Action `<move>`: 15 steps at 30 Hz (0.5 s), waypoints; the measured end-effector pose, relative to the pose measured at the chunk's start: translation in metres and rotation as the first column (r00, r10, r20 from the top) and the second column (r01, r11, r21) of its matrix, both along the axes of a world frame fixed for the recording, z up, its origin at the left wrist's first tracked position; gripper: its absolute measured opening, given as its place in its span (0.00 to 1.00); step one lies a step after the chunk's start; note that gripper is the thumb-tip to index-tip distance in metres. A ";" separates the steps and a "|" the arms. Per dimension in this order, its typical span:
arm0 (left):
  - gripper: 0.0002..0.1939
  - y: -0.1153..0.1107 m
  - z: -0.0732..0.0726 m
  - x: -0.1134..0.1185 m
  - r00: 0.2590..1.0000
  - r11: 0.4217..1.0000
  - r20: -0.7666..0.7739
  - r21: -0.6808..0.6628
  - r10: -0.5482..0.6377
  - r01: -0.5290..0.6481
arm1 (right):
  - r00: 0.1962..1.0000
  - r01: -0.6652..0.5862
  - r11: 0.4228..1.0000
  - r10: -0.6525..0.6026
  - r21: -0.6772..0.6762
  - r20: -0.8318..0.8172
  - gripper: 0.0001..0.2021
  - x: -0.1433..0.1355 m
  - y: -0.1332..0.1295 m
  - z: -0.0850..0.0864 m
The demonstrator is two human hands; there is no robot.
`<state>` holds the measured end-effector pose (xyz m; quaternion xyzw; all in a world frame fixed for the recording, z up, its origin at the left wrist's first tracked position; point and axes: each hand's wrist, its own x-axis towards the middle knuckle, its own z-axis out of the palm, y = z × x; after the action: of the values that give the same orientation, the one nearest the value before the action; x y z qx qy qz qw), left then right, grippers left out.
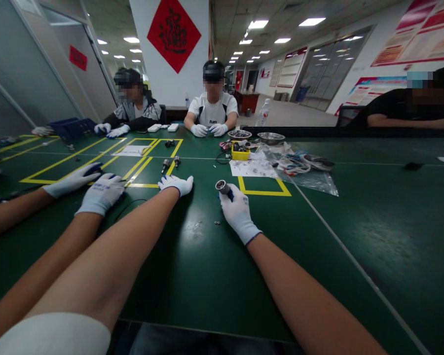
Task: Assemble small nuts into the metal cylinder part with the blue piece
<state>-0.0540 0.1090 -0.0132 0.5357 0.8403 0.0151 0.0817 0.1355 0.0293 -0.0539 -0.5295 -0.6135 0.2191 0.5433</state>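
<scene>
My right hand (237, 209), in a white glove, grips a dark cylindrical metal connector (222, 187) with its round open end tilted up toward me. Stretched out over the green table, my left hand (175, 185) has its fingers spread, with its palm down. Just beyond those fingers are two small dark metal connectors, one on the left (165, 166) and one on the right (176, 161). Between my forearms lie a pair of tiny metal rings (217, 223) and some small clear bits (197, 225).
A co-worker's gloved hands (102, 193) work close on my left. Beyond my right hand are a yellow bin (240, 152), paper sheet (253, 168), plastic bags (314, 180) and metal bowls (271, 137). Yellow tape (266, 193) marks the table. Other people sit across it.
</scene>
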 end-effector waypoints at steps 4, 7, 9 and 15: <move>0.51 -0.010 -0.004 0.025 0.996 0.996 0.033 0.042 -0.077 0.075 | 1.000 -0.002 1.000 0.002 -0.005 -0.021 0.12 0.000 0.000 0.000; 0.48 -0.023 -0.010 0.045 0.974 0.973 0.077 0.101 -0.214 0.206 | 0.998 -0.018 1.000 0.018 0.000 -0.057 0.11 0.001 0.001 0.000; 0.43 -0.034 -0.016 0.054 0.934 0.932 0.101 0.158 -0.344 0.326 | 0.995 -0.009 1.000 0.010 0.013 -0.094 0.11 0.002 0.003 -0.002; 0.24 -0.064 -0.038 0.044 0.652 0.671 0.194 0.364 -0.733 0.646 | 0.963 0.066 0.998 -0.061 0.011 -0.264 0.11 0.006 0.017 -0.011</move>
<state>-0.0104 0.0448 -0.0509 0.8122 0.5348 0.1815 0.1464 0.1411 0.0464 -0.0654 -0.5096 -0.5207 0.2639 0.6321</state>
